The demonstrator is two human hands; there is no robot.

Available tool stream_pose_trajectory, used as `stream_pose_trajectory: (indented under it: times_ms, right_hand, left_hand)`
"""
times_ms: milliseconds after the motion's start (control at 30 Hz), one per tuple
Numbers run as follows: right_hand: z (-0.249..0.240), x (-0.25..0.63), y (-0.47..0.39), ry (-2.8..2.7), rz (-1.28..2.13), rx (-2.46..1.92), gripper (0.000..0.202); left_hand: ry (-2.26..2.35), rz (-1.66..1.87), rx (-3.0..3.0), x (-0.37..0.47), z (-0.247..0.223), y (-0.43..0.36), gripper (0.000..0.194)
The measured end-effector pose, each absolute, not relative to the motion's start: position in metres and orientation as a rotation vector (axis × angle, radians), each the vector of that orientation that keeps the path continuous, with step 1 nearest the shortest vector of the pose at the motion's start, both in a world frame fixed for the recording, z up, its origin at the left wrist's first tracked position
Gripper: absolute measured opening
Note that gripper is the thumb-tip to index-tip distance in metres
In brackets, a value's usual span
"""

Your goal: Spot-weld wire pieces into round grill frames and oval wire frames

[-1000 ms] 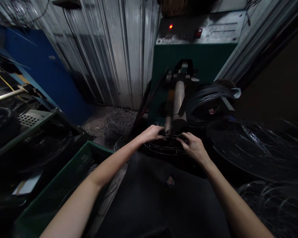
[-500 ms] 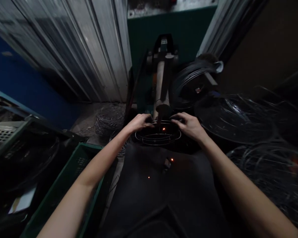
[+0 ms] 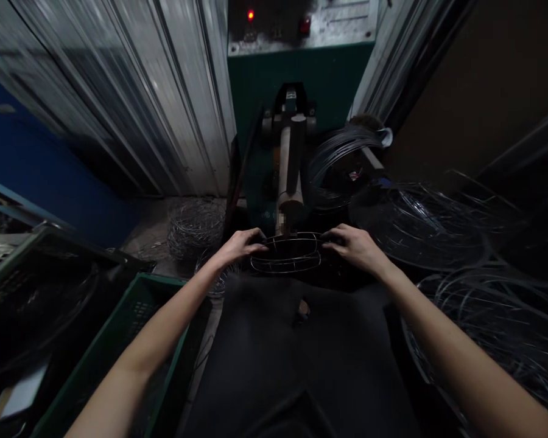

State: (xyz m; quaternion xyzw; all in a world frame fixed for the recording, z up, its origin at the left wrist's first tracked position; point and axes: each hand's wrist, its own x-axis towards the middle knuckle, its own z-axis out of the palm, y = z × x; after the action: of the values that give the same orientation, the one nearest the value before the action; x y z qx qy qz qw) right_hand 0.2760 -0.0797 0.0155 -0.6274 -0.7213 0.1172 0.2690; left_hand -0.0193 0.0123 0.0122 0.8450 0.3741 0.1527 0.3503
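A round wire frame (image 3: 285, 267), made of thin metal rings joined by short cross wires, is held level in front of a spot welding machine (image 3: 292, 176). My left hand (image 3: 243, 248) pinches its left side between thumb and fingers. On the opposite side my right hand (image 3: 351, 244) grips the rim in the same way. Dark, dirty fingertips show on both hands. The far edge of the frame lies just below the machine's thick cylindrical arm, at the electrode. Whether the wire touches the electrode is too dark to tell.
A green plastic crate (image 3: 105, 340) stands at my left. Tangled wire rings (image 3: 196, 225) lie on the floor beyond it. Coils of wire (image 3: 488, 310) are heaped on the right. A red lamp (image 3: 251, 15) glows on the control panel. A dark apron (image 3: 301, 365) covers my lap.
Glowing sparks near the frame and over the apron have gone. The view has tilted up, showing more of the panel and its lit lamp. Both hands still hold the wire frame, its rings now differently angled.
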Motion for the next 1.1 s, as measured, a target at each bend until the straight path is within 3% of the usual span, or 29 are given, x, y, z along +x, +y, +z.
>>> stream_pose_trajectory:
  times_ms: [100,267,367,500,667,933,1100]
  right_hand:
    - [0.013,0.265,-0.078,-2.020,0.284,-1.681,0.013]
    - [0.013,0.234,-0.081,-2.072,0.222,-1.656,0.016]
    - [0.021,0.222,-0.074,-2.089,0.312,-1.684,0.014]
    - [0.041,0.226,-0.058,-2.176,0.726,-1.691,0.016]
    - [0.057,0.237,-0.044,-2.231,1.049,-1.623,0.025]
    - [0.064,0.235,-0.055,-2.322,0.778,-1.606,0.016]
    - [0.053,0.238,-0.061,-2.219,0.640,-1.582,0.021]
  left_hand:
    - [0.995,0.372,2.224,-0.025,0.018,0.014,0.030]
    - [1.061,0.501,2.526,-0.014,0.031,0.001,0.054]
    - [1.020,0.383,2.695,0.005,0.034,-0.002,0.043]
    - [0.980,0.295,2.686,0.019,0.035,0.006,0.026]
    - [0.898,0.301,2.573,0.016,0.036,0.015,0.027]
    - [0.840,0.350,2.414,0.009,0.034,0.013,0.031]
    - [0.819,0.365,2.312,0.008,0.033,0.008,0.031]
